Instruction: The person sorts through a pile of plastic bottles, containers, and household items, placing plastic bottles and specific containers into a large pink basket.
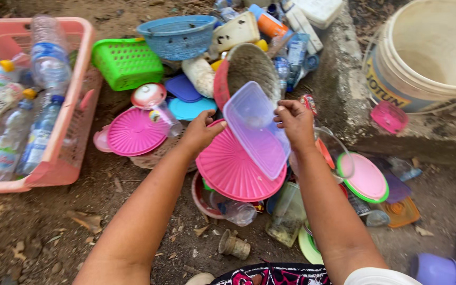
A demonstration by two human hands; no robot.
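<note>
left hand [200, 133] + right hand [294, 122] grip clear lid [257, 129] by its edges | pink round lid [233, 169] at 6 o'clock | risk: loose fingertip hold, lid may slip into pile

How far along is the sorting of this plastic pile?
Done so far: the pink basket on the left already holds many clear plastic bottles. In hand: the left hand and right hand both hold a clear rectangular container above a pink round lid. Left: a mixed heap of lids, a green basket, a blue bowl and cups lies on the dirt.
</note>
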